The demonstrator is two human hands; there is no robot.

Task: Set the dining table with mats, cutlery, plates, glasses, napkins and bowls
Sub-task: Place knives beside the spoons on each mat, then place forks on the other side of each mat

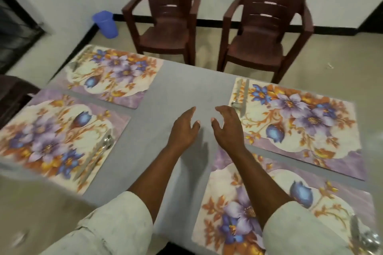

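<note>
With both hands, left (183,128) and right (227,125), relaxed and empty over the table (182,87) centre, four mats (300,122) surround them; a careless sweep could displace what appears to be cutlery (240,97).

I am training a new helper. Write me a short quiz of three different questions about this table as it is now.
1. How many mats lie on the table?
2. True or false: the left hand holds a plate.
3. What lies on the far right mat? A) bowl B) cutlery C) napkin

Key: 1. Four. 2. False; both it and the right hand are empty. 3. B.
</note>
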